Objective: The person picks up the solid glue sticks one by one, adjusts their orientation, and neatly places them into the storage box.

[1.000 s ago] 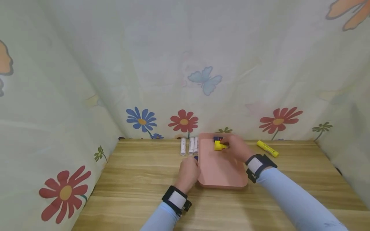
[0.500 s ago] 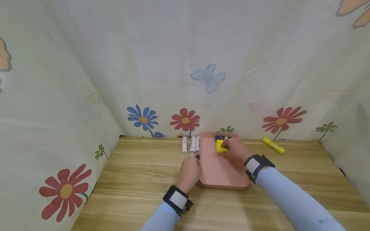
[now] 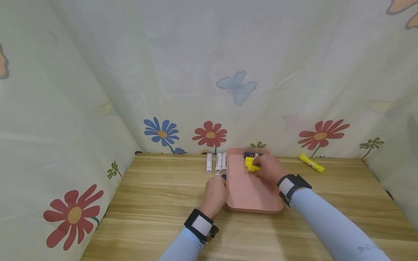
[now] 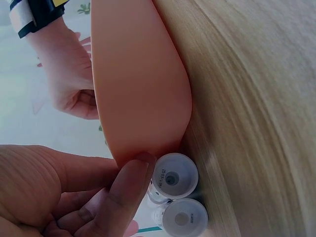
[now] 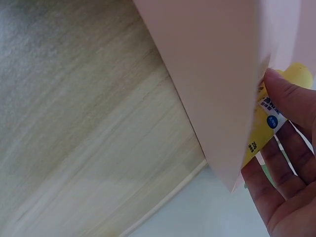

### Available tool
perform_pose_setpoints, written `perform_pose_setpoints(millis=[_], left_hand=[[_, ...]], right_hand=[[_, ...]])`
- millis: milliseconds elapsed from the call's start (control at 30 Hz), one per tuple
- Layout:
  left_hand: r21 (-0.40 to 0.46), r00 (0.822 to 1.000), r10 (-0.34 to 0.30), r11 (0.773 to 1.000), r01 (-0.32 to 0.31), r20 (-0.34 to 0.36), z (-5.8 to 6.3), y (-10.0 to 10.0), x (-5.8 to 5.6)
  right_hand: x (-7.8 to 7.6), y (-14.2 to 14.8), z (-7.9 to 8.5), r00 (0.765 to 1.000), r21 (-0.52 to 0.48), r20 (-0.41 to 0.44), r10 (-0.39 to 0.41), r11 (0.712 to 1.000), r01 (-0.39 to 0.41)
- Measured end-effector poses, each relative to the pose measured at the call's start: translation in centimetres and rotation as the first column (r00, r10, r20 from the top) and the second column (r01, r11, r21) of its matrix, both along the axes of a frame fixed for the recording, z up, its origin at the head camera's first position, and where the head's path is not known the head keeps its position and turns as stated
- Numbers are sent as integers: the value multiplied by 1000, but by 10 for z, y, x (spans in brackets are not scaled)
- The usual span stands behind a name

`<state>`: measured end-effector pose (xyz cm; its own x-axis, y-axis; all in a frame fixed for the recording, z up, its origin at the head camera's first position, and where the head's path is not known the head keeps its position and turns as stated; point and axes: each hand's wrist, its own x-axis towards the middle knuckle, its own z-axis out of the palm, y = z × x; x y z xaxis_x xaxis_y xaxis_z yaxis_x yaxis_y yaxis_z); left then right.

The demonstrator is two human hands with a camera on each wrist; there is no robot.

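My left hand pinches the left rim of a pink tray; in the left wrist view the thumb presses on its outer wall. Inside the tray's far half, my right hand holds a yellow glue stick. The right wrist view shows thumb and fingers round this labelled yellow stick, partly hidden by the tray wall. Another yellow stick lies right beyond it, and past that a dark blue stick lies along the far end, partly covered by the hand.
Several white glue sticks lie left of the tray, near the curtain. A small dark blue piece shows beside the tray wall by the left hand. One yellow stick lies at the back right. Flowered curtain closes the table's back and sides.
The right hand's yellow glue stick has come slightly toward the near side, and a second yellow one now shows distinctly beyond it. The left hand stays at the tray rim. The head view has shifted slightly.
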<state>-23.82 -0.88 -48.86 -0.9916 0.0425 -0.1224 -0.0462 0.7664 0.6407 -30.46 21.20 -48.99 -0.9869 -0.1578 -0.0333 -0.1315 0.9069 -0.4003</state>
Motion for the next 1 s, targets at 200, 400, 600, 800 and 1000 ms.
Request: perform_pose_setpoints(millis=[200, 400, 600, 800, 1000], left_hand=[[-13, 1000, -9, 1000, 9, -8, 0, 1, 1], [-10, 1000, -8, 1000, 8, -10, -1, 0, 1], [-12, 1000, 0, 1000, 0, -27, 0, 0, 2], [-13, 999, -6, 1000, 6, -32, -1, -1, 2], [-19, 999, -15, 1000, 14, -48, -1, -1, 2]], right_hand=[[-1, -1, -3, 1000, 5, -18, -9, 1000, 9], [-2, -2, -4, 1000, -10, -27, -9, 1000, 9], [-3, -1, -6, 999, -11, -32, -4, 1000, 4], [-4, -2, -5, 999, 20, -29, 12, 1000, -11], [-5, -1, -4, 999, 35, -27, 17, 999, -16]])
